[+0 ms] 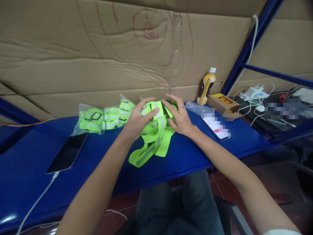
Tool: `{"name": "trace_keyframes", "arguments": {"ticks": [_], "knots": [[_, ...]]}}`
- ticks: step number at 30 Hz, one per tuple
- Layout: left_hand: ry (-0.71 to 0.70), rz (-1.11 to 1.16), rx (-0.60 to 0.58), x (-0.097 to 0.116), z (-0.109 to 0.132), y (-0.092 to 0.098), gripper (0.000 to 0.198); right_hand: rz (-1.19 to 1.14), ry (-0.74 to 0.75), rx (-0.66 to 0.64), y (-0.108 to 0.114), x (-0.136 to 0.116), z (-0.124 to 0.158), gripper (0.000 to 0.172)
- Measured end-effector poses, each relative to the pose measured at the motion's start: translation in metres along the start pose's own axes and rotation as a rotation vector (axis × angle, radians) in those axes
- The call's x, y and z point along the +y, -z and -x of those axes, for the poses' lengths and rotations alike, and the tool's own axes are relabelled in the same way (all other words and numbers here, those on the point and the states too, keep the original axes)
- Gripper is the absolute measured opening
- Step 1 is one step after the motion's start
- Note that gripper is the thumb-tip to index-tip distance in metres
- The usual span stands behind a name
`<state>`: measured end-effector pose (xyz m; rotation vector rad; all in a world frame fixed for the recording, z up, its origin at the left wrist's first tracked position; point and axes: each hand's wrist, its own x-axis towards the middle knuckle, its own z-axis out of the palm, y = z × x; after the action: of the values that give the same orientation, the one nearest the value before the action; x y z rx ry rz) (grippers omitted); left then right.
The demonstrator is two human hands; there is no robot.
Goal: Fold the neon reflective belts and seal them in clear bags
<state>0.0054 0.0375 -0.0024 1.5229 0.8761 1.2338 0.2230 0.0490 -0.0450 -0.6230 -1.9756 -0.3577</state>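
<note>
A neon yellow-green reflective strap (160,130) with silver stripes and black fittings lies bunched between my two hands, just over the blue table. My left hand (139,119) is closed around its left side, thumb across the top fold. On the other side, the curved fingers of my right hand (179,116) grip the bundle near a black part. Loose loops of the strap hang toward me onto the table. Left of my hands, several clear bags (90,120) hold similar folded straps, one showing a black buckle. My palms hide part of the bundle.
A dark phone (67,153) with a white cable lies on the blue table (146,176) at left. To the right are a lit phone (216,127), a clear plastic bag (199,107), a yellow drink bottle (206,86) and an open cardboard box (225,103). Cardboard panels stand behind.
</note>
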Motion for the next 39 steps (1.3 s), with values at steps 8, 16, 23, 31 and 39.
{"name": "trace_keyframes", "arguments": {"ticks": [8, 16, 23, 31, 39], "knots": [[-0.200, -0.154, 0.007, -0.014, -0.008, 0.006, 0.048, -0.260, -0.133, -0.154, 0.011, -0.015, -0.016, 0.056], [-0.628, -0.563, -0.037, -0.002, -0.002, 0.008, 0.027, -0.503, -0.389, -0.359, 0.031, 0.028, -0.019, 0.046], [-0.545, -0.610, -0.036, -0.008, -0.005, 0.005, 0.049, -0.433, -0.381, -0.378, 0.038, 0.023, -0.021, 0.034], [0.323, 0.055, -0.161, 0.002, -0.005, 0.012, 0.056, -0.104, 0.045, -0.104, 0.017, 0.017, -0.012, 0.033], [-0.323, -0.552, 0.030, 0.002, -0.004, 0.016, 0.030, -0.317, -0.096, -0.236, 0.028, 0.004, -0.023, 0.061]]}}
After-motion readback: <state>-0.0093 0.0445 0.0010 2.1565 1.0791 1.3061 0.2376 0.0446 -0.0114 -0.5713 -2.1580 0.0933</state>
